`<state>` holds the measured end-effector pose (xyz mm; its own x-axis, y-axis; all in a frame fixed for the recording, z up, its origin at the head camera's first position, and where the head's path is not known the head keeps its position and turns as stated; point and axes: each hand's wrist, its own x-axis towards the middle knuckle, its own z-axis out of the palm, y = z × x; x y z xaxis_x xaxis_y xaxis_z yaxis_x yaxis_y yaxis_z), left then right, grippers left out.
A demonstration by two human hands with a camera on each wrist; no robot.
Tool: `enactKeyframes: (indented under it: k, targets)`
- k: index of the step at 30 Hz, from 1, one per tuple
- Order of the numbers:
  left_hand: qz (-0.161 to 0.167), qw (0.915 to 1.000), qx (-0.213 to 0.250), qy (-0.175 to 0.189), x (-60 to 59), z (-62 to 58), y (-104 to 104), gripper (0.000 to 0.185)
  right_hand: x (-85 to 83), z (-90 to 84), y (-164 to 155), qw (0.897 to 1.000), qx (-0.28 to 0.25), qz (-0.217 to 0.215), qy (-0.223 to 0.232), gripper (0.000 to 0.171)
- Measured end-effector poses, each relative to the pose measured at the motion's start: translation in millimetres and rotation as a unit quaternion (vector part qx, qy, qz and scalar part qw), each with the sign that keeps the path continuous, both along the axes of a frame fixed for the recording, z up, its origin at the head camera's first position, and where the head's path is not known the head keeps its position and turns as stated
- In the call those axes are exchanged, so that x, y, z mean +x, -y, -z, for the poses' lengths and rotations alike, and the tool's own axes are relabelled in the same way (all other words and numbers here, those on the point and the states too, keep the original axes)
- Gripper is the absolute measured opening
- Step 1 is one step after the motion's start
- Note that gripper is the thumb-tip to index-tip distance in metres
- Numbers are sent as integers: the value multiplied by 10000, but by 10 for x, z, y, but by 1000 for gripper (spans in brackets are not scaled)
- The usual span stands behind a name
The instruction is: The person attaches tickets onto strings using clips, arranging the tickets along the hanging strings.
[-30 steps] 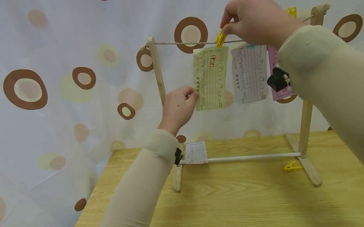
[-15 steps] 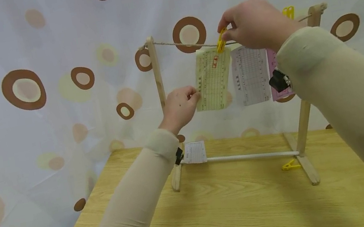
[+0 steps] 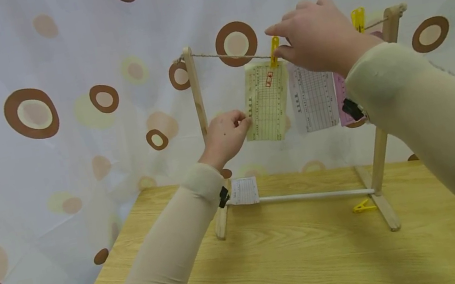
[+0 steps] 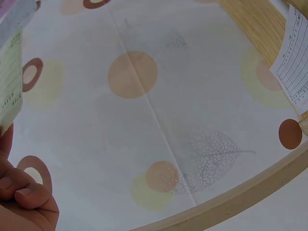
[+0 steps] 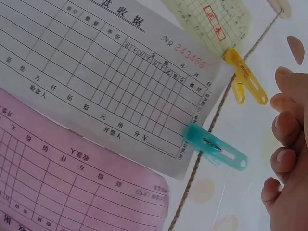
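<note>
A pale yellow receipt slip [image 3: 267,104] hangs from the twine [image 3: 223,56], held at its top edge by a yellow clothespin [image 3: 274,52]. My left hand [image 3: 225,134] pinches the slip's lower left edge between thumb and fingers. Beside the clothespin is my right hand [image 3: 314,38], its thumb and fingers spread. In the right wrist view, those fingers stand apart from the yellow clothespin [image 5: 246,79]. Right of the yellow slip hang a white receipt slip [image 3: 315,101], clipped by a teal clothespin [image 5: 216,147], and a pink slip [image 3: 342,101], partly hidden by the right arm.
A wooden frame [image 3: 196,96] carries the twine above a wood-grain table [image 3: 303,260]. Over its lower white bar [image 3: 316,195] lies a small white slip [image 3: 244,191]. One yellow clothespin [image 3: 363,207] lies by the right foot; another [image 3: 358,20] sits on the twine.
My right hand has let go of the yellow clothespin and spread its fingers; the clothespin stays on the twine with the yellow slip. My left hand has hardly moved.
</note>
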<state>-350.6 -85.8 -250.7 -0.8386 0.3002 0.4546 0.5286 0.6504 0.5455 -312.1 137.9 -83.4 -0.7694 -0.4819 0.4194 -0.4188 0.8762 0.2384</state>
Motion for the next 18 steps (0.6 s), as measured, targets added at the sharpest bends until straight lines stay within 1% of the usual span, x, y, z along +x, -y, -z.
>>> enactKeyframes:
  k: [6,11,18]
  targets:
    - [78,9999,13,65,15,2,13,27,73,105,-50,9988,-153,-171,-427,46]
    - [119,9999,-63,94,32,26,37,28,126,223,-142,9970,-361,-320,-606,41]
    - [121,9996,-87,255,52,47,78,28,182,381,-282,9947,-600,-400,-726,40]
